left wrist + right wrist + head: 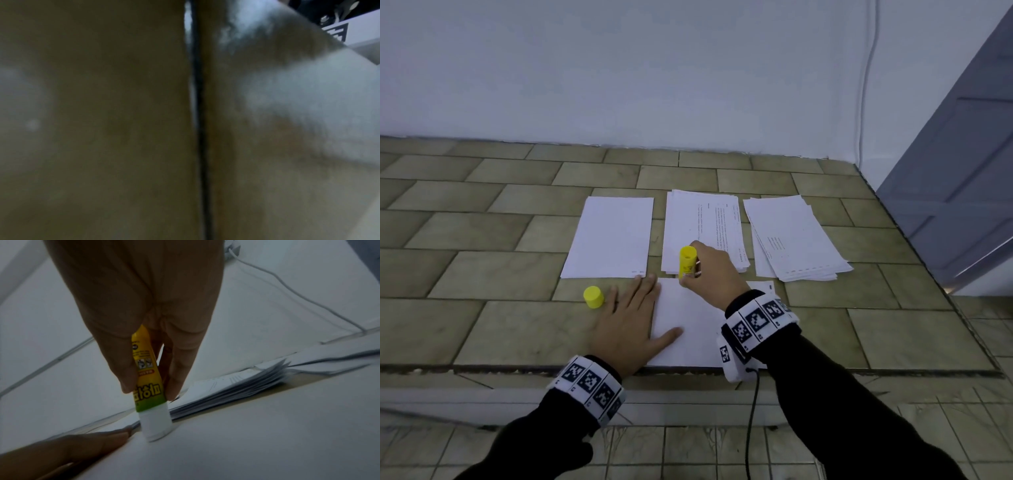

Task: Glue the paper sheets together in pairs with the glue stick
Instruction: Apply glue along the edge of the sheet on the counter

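My left hand point(628, 320) lies flat, fingers spread, pressing the left edge of the blank paper sheet point(688, 329) at the tiled desk's point(482, 318) near edge. My right hand point(710, 270) pinches the uncapped yellow glue stick point(687, 262) upright, tip down on that sheet's far edge. Its yellow cap point(593, 297) stands left. Beyond lie three paper stacks point(703, 229).

sleeves point(859, 404): black | wristbands point(758, 320): white – black square-code markers | cable point(751, 421): black
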`<state>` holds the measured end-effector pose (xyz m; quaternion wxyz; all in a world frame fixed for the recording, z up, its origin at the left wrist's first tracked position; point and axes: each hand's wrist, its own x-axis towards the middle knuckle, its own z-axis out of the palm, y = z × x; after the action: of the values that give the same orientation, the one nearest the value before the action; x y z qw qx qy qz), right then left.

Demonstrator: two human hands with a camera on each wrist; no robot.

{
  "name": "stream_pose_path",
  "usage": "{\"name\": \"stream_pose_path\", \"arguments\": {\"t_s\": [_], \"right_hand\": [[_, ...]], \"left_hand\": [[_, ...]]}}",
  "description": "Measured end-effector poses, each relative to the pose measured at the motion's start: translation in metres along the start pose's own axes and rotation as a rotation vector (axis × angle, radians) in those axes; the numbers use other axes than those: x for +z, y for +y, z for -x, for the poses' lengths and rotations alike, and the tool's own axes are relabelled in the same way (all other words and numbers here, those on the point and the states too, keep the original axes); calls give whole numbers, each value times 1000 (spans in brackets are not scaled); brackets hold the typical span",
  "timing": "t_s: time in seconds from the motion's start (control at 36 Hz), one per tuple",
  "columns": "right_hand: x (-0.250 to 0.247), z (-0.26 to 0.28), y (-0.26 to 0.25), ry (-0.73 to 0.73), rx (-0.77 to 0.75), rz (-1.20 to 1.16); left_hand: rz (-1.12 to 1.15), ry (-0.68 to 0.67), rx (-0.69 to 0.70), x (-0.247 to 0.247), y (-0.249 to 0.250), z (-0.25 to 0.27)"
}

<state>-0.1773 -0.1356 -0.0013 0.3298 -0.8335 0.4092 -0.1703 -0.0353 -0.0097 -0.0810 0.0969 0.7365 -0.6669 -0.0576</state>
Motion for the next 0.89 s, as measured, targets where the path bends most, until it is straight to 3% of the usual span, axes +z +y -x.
{"name": "stream_pose_path", "arguments": {"t_s": [0.36,0.56,0.64,0.75,0.89], "right_hand": [[-71,50,76,250,161,10],[-67,56,71,330,123,-58],[-51,54,48,267,59,-146],[-22,47,14,69,-49,-167],[9,38,-11,-57,-164,-102]], "left_hand": [[16,-1,-21,1,2,0],[-3,12,-15,4,0,0],[15,21,-11,3,0,0],[17,-12,-19,-1,2,0],[45,-8,-5,2,-1,-1]]}}
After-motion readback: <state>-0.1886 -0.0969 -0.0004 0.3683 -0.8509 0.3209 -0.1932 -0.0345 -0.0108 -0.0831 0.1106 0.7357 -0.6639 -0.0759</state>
